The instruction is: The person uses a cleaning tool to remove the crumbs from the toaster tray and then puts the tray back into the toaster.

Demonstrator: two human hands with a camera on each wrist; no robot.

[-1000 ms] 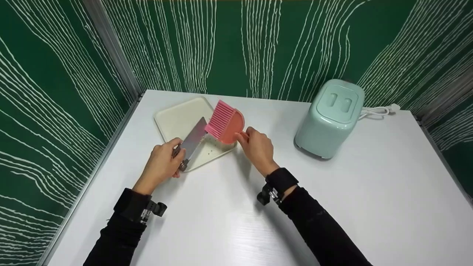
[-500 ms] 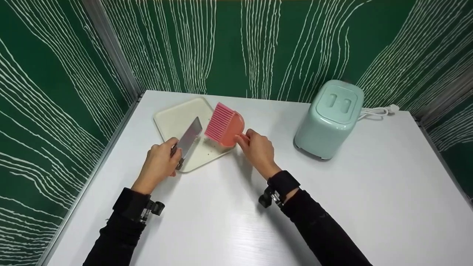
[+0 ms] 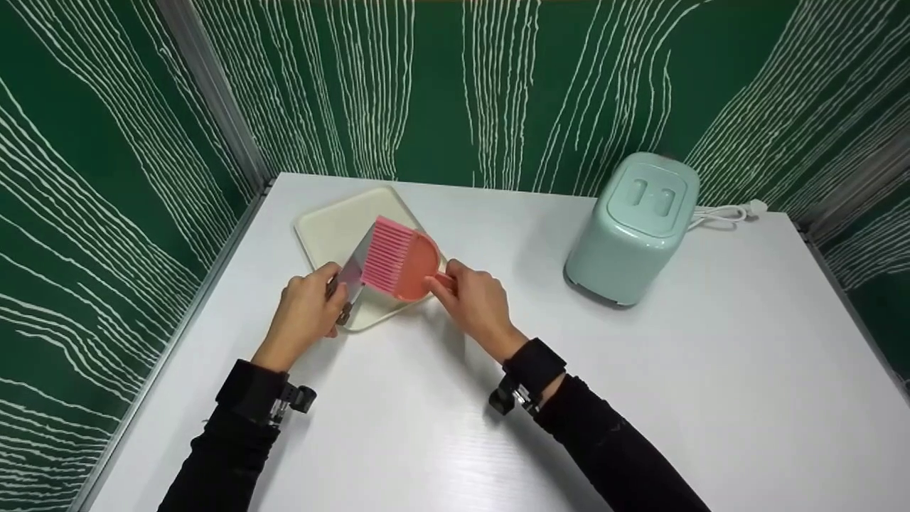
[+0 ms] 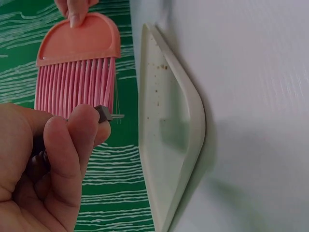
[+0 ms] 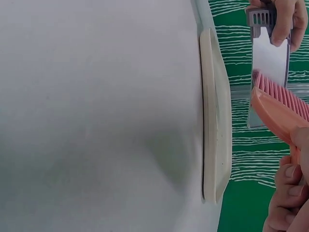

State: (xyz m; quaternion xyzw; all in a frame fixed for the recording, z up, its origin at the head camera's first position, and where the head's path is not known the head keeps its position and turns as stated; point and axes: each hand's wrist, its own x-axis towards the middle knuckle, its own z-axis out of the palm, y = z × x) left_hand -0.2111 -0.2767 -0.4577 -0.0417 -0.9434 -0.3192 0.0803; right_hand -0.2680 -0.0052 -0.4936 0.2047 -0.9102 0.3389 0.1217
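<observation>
My left hand (image 3: pixel 302 309) grips the dark slotted end of a thin, shiny metal crumb tray (image 5: pixel 269 55), held tilted above a shallow cream tray (image 3: pixel 330 224). In my right hand (image 3: pixel 475 302) is the handle of a small hand brush (image 3: pixel 421 267) with an orange body and pink bristles. The bristles lie across the metal sheet in the head view and hide much of it. Brown crumbs (image 4: pixel 157 91) are scattered over the cream tray in the left wrist view.
A mint-green toaster (image 3: pixel 629 231) stands at the back right, with its white cord and plug (image 3: pixel 736 212) behind it. Green walls with white lines enclose the white table (image 3: pixel 426 427) at the back and sides.
The brush has swung left and toward me, from beside the crumb tray's far end to across its sheet. The crumb tray has shifted slightly left.
</observation>
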